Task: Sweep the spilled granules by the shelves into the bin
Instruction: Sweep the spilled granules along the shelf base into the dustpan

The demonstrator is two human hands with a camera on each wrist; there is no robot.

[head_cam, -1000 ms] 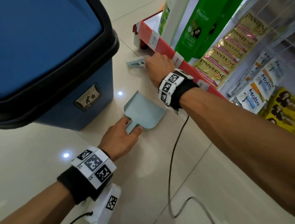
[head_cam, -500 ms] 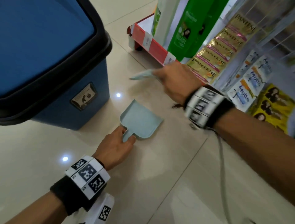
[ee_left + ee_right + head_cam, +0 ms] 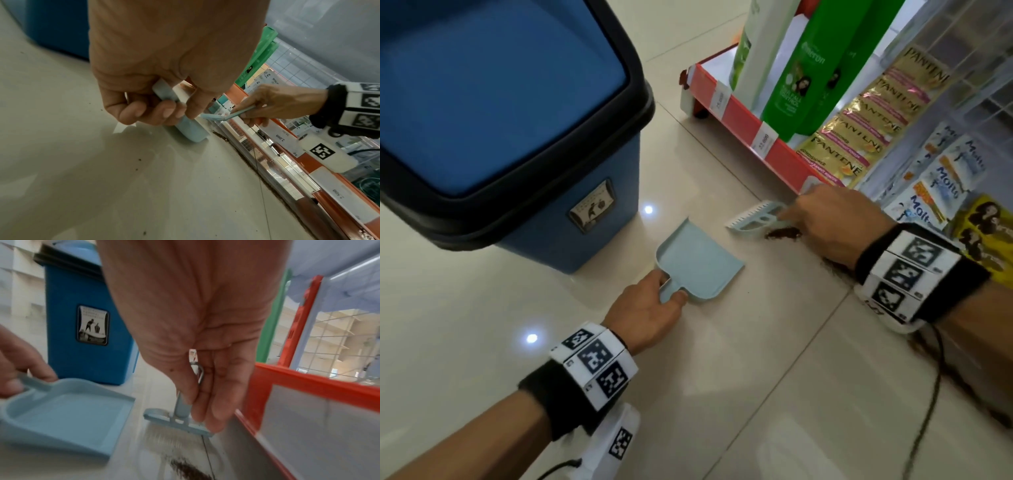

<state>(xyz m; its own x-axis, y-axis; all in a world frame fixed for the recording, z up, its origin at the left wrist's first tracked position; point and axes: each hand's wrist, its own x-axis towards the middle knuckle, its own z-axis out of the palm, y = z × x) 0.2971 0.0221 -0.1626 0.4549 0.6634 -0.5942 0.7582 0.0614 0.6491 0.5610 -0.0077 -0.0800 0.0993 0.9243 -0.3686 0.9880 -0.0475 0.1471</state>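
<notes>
A pale blue dustpan lies flat on the tiled floor, and my left hand grips its short handle. My right hand holds a small pale blue brush by its handle, bristles down on the floor just right of the dustpan. Dark brown granules lie in a small heap under the brush and in a thin line along the foot of the shelf. The blue bin with a black rim stands at the left, lid shut.
A red-edged shelf with green bottles and hanging sachets runs along the right. A black cable trails from my right wrist over the floor. Bare tiles lie in front of the dustpan.
My right hand has carried the brush from the far end of the shelf back toward me, to just right of the dustpan. The left hand and dustpan have stayed put.
</notes>
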